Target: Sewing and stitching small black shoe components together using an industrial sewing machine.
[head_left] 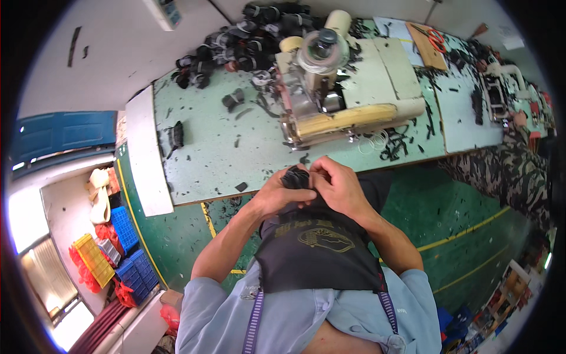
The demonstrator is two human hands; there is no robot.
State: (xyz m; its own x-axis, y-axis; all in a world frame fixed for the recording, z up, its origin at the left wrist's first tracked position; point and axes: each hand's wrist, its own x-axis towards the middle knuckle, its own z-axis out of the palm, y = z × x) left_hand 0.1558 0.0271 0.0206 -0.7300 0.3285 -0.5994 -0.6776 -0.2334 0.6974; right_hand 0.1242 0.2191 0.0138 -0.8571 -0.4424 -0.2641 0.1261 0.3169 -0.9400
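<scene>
A small bundle of black fabric pieces (294, 178) sits in my left hand (274, 196), in front of the table's near edge. The thumb lies across the bundle's lower side, with the fingers curled around it. At the bundle's right side is my right hand (344, 192), its thumb and forefinger pinched together. Whatever lies between those fingertips is too small to make out. Both hands are above the dark apron (318, 259) on my lap. Just beyond them stands a sewing machine (348, 121) on the pale green table (212, 159).
Tied black bundles (247, 44) are heaped at the table's back left; single bundles (233, 99) and black scraps lie nearer. Orange-handled scissors (436, 40) rest on a brown board at back right. A co-worker's camouflage sleeve (501, 171) is at right. Plastic crates (135, 277) stand at left.
</scene>
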